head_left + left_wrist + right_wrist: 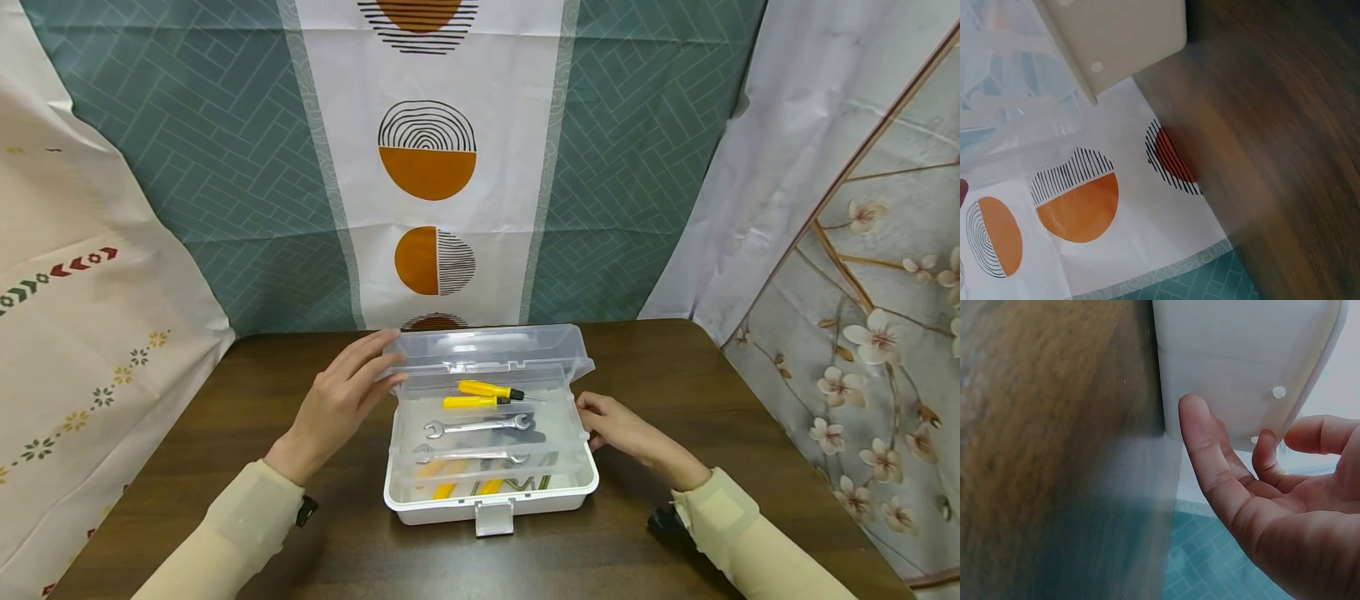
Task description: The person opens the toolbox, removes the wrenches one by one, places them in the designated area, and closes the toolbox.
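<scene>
A white toolbox [536, 501] with a raised, tilted clear lid [487, 343] sits on the table. My left hand [341, 400] is at the lid's left end, fingers fairly straight and touching it. Only a fingertip [962, 190] shows in the left wrist view. My right hand [611, 422] holds the box's right side. In the right wrist view, its thumb is at the rim and curled fingers lie against the outer wall [1229, 369]. Inside are yellow screwdrivers [480, 388], an open-end wrench [478, 427], another wrench [476, 455] behind clear plastic, and further yellow handles [444, 491].
The white front latch [494, 518] hangs down. Brown wooden table [315, 533] surrounds the box. A patterned cloth [630, 167] hangs behind the table, with other cloths at both sides.
</scene>
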The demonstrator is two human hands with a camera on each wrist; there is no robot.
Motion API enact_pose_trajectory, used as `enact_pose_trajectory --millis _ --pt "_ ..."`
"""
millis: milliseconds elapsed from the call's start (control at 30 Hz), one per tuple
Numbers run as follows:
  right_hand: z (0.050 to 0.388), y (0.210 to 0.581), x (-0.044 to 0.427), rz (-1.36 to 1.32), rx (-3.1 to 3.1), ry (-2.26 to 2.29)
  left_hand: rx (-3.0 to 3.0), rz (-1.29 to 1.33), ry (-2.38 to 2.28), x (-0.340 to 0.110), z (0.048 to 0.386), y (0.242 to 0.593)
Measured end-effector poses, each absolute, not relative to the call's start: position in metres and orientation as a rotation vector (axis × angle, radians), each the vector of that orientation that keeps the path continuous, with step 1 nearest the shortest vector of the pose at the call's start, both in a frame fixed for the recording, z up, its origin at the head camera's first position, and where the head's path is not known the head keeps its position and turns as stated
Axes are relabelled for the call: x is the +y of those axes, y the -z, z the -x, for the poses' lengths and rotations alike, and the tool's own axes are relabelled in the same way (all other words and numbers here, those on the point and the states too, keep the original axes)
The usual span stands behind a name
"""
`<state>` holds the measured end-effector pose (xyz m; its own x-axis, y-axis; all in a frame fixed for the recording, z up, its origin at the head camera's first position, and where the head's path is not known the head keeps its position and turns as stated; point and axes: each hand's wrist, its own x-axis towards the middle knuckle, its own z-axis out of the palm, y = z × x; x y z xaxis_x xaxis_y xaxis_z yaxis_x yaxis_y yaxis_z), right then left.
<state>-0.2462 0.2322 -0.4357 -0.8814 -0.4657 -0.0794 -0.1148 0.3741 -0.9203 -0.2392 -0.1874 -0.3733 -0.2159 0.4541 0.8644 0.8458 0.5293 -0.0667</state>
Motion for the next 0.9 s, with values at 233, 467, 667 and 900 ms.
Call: enact_pose_trajectory --millis 233,467,667,900 --pt "0.246 0.435 0.234 0.520 2.240 1.558 -1.912 0.927 0.518 -0.186 0.243 0.374" --pt "0.251 0.438 0.242 0.543 2.143 1.577 -1.958 0.884 0.579 -0.185 0.246 0.374" --pt "0.253 0.440 0.246 0.552 2.083 1.598 -1.993 0.871 0.631 -0.184 0.246 0.370" --pt "0.253 0.441 0.246 0.562 2.060 1.613 -1.976 0.848 0.697 -0.183 0.252 0.369"
